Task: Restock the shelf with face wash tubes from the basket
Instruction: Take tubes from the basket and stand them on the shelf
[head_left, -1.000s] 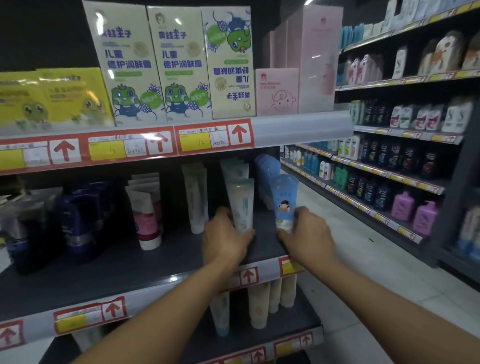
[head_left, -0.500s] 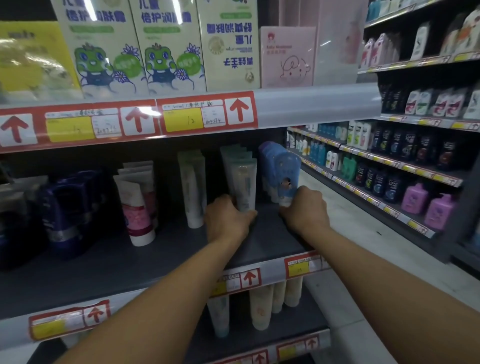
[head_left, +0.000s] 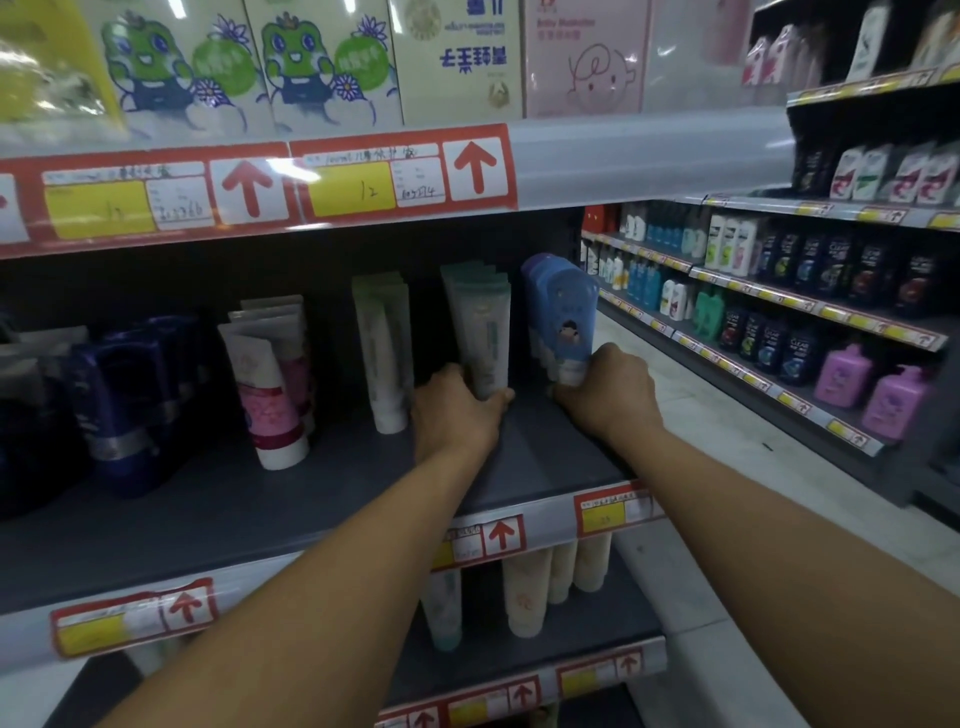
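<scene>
We have our left hand (head_left: 457, 410) curled around the cap end of the pale green face wash tube (head_left: 483, 338), thumb across its front, and our right hand (head_left: 605, 397) wrapped around the base of the blue face wash tube (head_left: 563, 317) just to the right of it. Both tubes stand upright, cap down, long axis vertical, directly ahead of our knuckles at the front of their rows. The green one is nearer our left hand, the blue one our right. The blue tube carries a small cartoon face; the green one has a pale printed stripe. Both sit on the dark shelf (head_left: 540, 457), right of the pink-and-white tubes (head_left: 270, 395). The basket is out of view.
</scene>
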